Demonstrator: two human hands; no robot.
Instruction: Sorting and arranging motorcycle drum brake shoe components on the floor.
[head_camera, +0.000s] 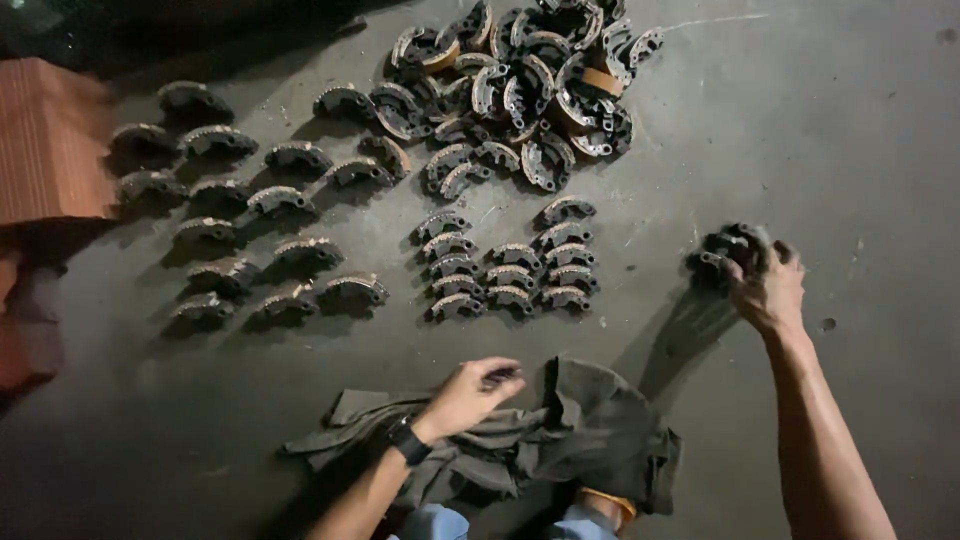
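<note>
Down on the grey concrete floor (830, 120) a crumpled dark cloth (570, 430) lies before the person's knees. The left hand (468, 393) rests on that cloth, fingers curled round a small dark piece I cannot make out. The right hand (768, 290) is out to the right of the cloth, closed on a dark curved metal shoe (725, 250). Beyond the cloth stand neat rows of shoes (505, 270), with a loose heap (520, 90) farther off

Motion blur smears the dark metal part (730, 250) gripped in the right hand (768, 290); its shape unreadable. Left hand (470, 393) fingers curl over something small, mostly hidden. Red brick (50, 140) at far left cut by the edge.
</note>
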